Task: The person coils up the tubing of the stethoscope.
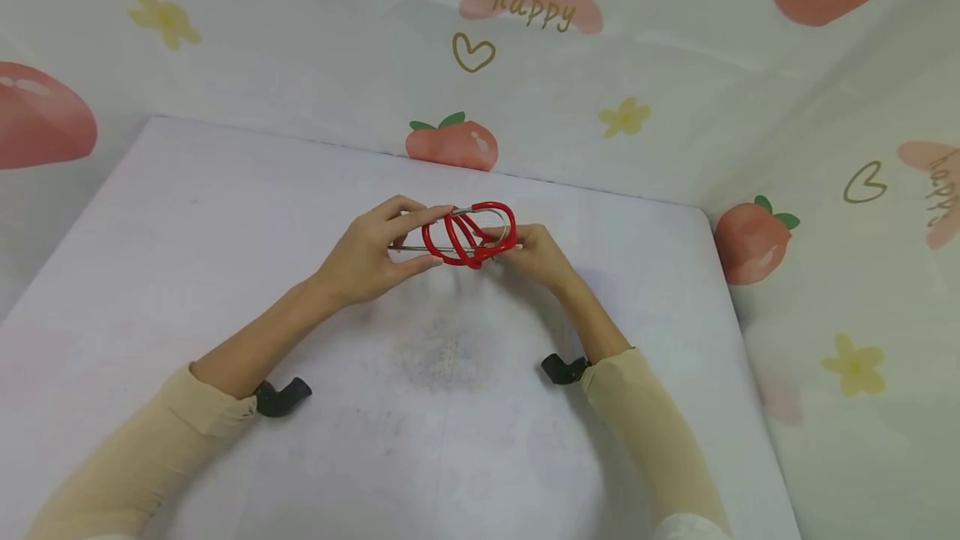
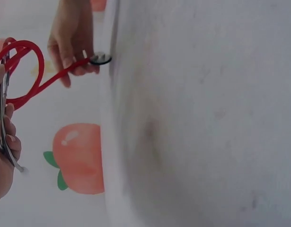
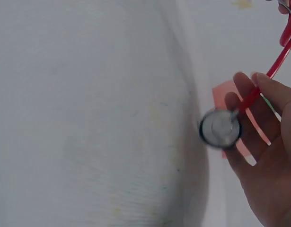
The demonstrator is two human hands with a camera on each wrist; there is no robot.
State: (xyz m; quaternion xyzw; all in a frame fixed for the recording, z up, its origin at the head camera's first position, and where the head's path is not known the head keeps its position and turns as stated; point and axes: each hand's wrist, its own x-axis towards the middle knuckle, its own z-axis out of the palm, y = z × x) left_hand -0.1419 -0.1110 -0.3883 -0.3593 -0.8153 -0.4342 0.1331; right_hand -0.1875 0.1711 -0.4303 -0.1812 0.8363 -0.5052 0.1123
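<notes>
A stethoscope with red tubing is held up over the table, its tube looped into a coil. My left hand grips the coil and the metal ear tubes between thumb and fingers. My right hand pinches the tube near its end, thumb against finger, as the right wrist view shows. The round silver chest piece with a dark rim hangs from that pinch, in front of the right hand's other fingers. In the head view the chest piece is hidden.
The white table has greyish smudges below the hands. Behind and to the right stands a white cloth backdrop printed with peaches, flowers and hearts. A black curved piece sits at each sleeve cuff, left and right.
</notes>
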